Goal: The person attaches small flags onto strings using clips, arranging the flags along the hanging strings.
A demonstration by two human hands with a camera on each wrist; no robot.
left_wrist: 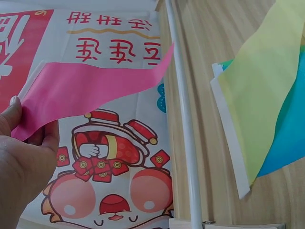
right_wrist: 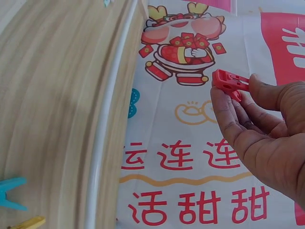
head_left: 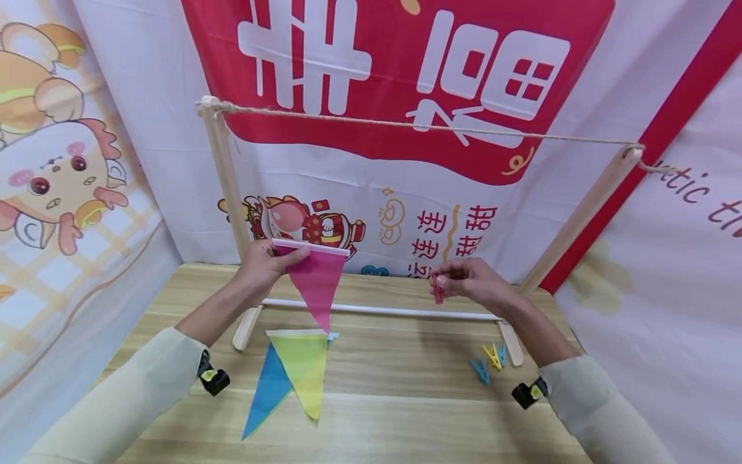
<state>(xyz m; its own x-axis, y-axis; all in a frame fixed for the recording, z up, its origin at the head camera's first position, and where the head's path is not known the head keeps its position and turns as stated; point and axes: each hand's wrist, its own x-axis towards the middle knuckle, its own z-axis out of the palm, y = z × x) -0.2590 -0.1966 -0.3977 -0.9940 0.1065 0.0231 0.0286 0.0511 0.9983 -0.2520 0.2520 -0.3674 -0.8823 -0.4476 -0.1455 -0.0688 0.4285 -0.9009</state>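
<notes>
My left hand point(head_left: 263, 269) pinches a pink triangular pennant point(head_left: 315, 277) near the left end of its white top band, and the tip hangs down. In my right hand point(head_left: 472, 282) a red clothespin point(right_wrist: 229, 83) is held between thumb and fingers, well to the right of the pennant. Both hands are raised above the table, below a taut twine point(head_left: 371, 120). On the table under the left hand lie a yellow pennant point(head_left: 307, 367) and a blue pennant point(head_left: 266, 386), overlapping, with a bit of green at the edge.
The twine runs between two wooden posts point(head_left: 226, 174), joined low down by a white rod point(head_left: 382, 310). Near the right foot lie blue clothespins point(head_left: 480, 371) and a yellow clothespin point(head_left: 493, 356) on the wooden table point(head_left: 406, 419). Printed cloth point(head_left: 359, 174) hangs behind.
</notes>
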